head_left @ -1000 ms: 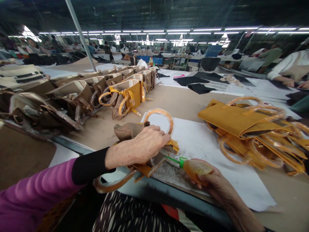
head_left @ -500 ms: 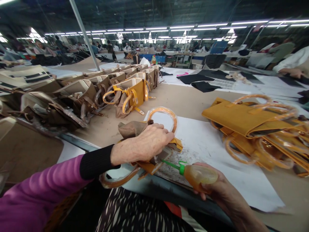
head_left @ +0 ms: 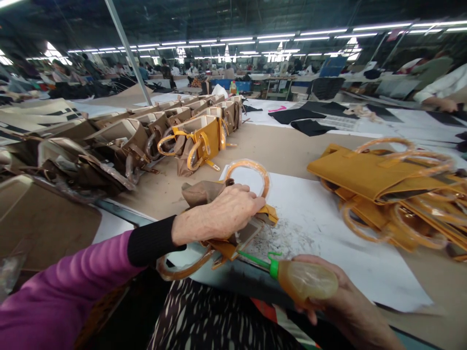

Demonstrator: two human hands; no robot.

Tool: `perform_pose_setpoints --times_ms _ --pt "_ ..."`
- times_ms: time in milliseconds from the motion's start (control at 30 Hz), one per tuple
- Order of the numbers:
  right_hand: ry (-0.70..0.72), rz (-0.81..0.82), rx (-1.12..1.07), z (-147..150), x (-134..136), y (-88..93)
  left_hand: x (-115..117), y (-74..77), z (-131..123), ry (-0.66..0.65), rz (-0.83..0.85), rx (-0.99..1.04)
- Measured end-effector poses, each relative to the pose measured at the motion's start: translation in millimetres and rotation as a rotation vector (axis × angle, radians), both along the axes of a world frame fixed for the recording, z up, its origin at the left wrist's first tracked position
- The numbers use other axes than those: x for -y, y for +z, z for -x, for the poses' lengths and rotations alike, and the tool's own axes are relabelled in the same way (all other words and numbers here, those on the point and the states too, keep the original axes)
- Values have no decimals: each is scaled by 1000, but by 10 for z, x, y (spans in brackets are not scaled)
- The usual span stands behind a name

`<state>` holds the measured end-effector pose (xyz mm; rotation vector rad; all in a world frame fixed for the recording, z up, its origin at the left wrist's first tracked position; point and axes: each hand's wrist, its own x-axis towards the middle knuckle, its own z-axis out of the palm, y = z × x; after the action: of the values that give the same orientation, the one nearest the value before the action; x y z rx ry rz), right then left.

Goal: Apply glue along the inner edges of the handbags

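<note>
My left hand (head_left: 231, 209) is closed on the upper part of a yellow bag (head_left: 226, 249) with a brown lining (head_left: 200, 192), lying at the table's near edge. One plastic-wrapped ring handle (head_left: 265, 180) rises behind the hand; another handle (head_left: 186, 272) hangs over the edge in front. In my right hand (head_left: 337, 287) is a clear squeeze bottle (head_left: 308, 279) of amber liquid, its fingers wrapped round it. The bottle's green nozzle (head_left: 255, 260) points left, its tip at the bag's lower edge. Whether the tip touches the bag I cannot tell.
White paper (head_left: 328, 233) with dark smears lies under the bag. Flat yellow bags (head_left: 361, 172) are stacked at the right. Rows of brown bags (head_left: 127, 133) and a yellow one (head_left: 204, 141) stand at the left. Black pieces (head_left: 299, 116) lie farther back. Another person's hand (head_left: 445, 104) is at the far right.
The bottle in my right hand has moved slightly down, and its nozzle tip has shifted left and down along the bag's edge. My left hand keeps its hold on the bag.
</note>
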<state>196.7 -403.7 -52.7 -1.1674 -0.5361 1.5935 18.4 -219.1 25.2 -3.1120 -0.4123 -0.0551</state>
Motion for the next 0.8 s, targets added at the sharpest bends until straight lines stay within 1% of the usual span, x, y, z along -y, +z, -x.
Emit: perform_pose_setpoints --times_ms 167,300,400,500,667,800 --pt "13 14 -59 96 59 -8 -5 -44 7 1 1 -14" --pt "27 11 -108 141 120 -51 5 -45 13 10 -13 -13" --pt "-53 -20 -155 148 149 -88 11 -30 13 14 -7 -19" --pt "-163 2 -153 170 160 -106 6 -22 10 10 -3 -14" --pt "-241 65 -123 232 159 -95 -8 -37 -4 10 -4 -11" --pt "-271 90 -148 306 150 -66 -9 -46 -11 23 -6 -23"
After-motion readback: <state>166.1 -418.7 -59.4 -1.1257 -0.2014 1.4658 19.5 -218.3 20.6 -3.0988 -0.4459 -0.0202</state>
